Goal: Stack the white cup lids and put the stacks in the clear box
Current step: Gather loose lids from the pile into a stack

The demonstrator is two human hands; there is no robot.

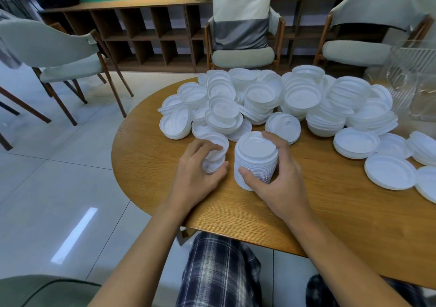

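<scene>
A tall stack of white cup lids (256, 158) stands on the wooden table (306, 212) near its front edge. My right hand (280, 177) grips this stack, thumb low on its front and fingers round its right side. Just to the left, my left hand (198, 172) holds a short stack of lids (215, 152), fingers curled over its top. Behind both lies a big heap of loose white lids (271, 99). The clear box (415, 82) stands at the table's far right, ribbed and see-through.
Short stacks of lids (389, 172) lie flat at the right of the table. Chairs (243, 35) stand beyond the table, with low wooden shelving behind them. The table's left edge drops to a tiled floor. My checked trouser legs show below the front edge.
</scene>
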